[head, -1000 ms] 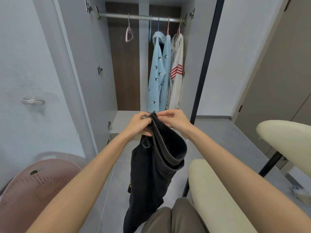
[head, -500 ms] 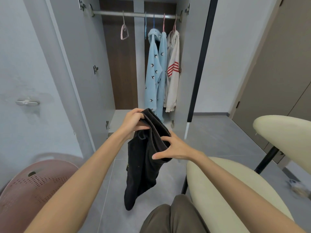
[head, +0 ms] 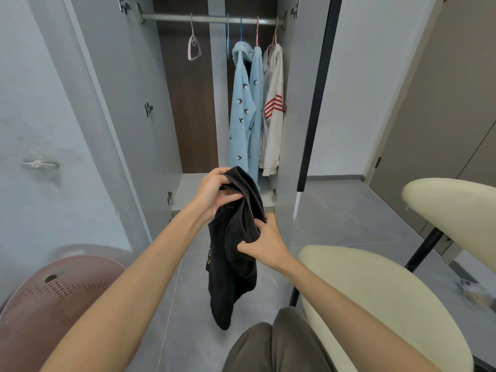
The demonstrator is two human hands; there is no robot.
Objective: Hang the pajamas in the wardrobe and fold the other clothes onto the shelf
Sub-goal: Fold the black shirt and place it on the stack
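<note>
A black garment (head: 233,267) hangs in front of me over the floor. My left hand (head: 214,193) grips its top edge, fingers curled round the bunched fabric. My right hand (head: 264,244) pinches the fabric lower down, at the garment's right side. Behind them the wardrobe stands open. On its rail (head: 209,18) hang blue pajamas with dark bird prints (head: 243,111) and a white garment with red stripes (head: 273,108). A pink empty hanger (head: 193,48) hangs further left. The grey shelf (head: 188,187) lies just beyond my left hand.
A pink perforated laundry basket (head: 59,299) sits at my lower left. A cream chair (head: 375,304) stands at my right, its seat close to my right arm. The open wardrobe door (head: 48,130) fills the left side. My knee (head: 271,345) shows at the bottom.
My right hand has left the top edge beside my left hand and slid down the garment, and now pinches it lower. The garment's hanging end has risen.
</note>
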